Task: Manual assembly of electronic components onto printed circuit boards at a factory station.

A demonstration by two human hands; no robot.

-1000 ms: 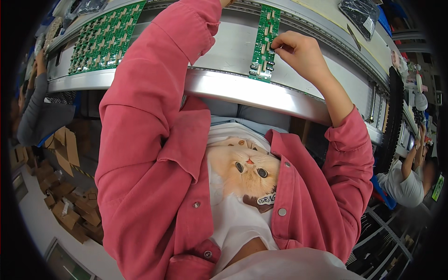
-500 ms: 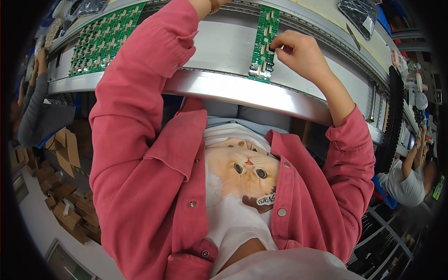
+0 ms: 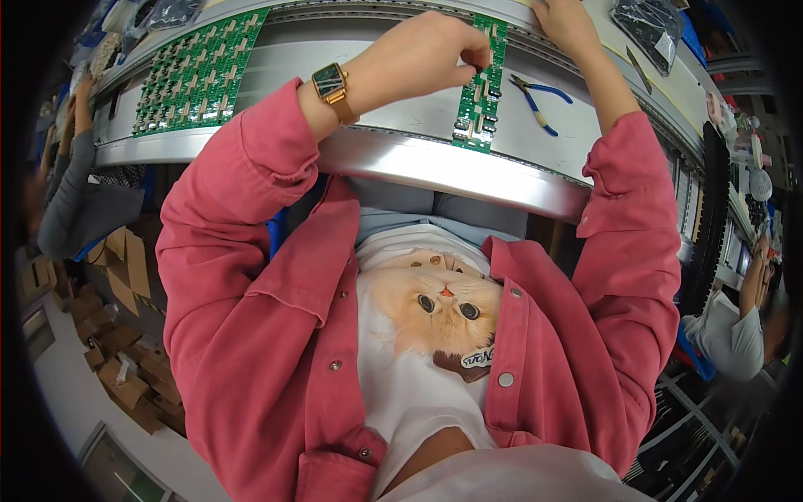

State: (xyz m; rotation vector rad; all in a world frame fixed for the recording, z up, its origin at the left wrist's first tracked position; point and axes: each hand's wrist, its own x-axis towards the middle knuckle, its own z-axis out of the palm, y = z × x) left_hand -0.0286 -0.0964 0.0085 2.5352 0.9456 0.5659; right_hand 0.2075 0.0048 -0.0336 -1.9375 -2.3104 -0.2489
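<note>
A narrow green circuit board with tan connectors and several black parts lies across the metal rails. Over its upper half is my left hand, thumb and fingers pinched together. A small black component shows at these fingertips, against the board. My right hand reaches past the far rail at the top edge; its fingertips are partly cut off, so what they touch is hidden. Pliers with blue and yellow handles lie on the metal surface right of the board, below my right hand.
A wide panel of green circuit boards rests on the rails at the left. The metal front rail runs before me. Far right lie a dark plastic bag and a thin blade-like tool. Co-workers sit at both sides.
My left hand has come down from the top edge onto the board. My right hand has left the board and moved up and away, uncovering the pliers.
</note>
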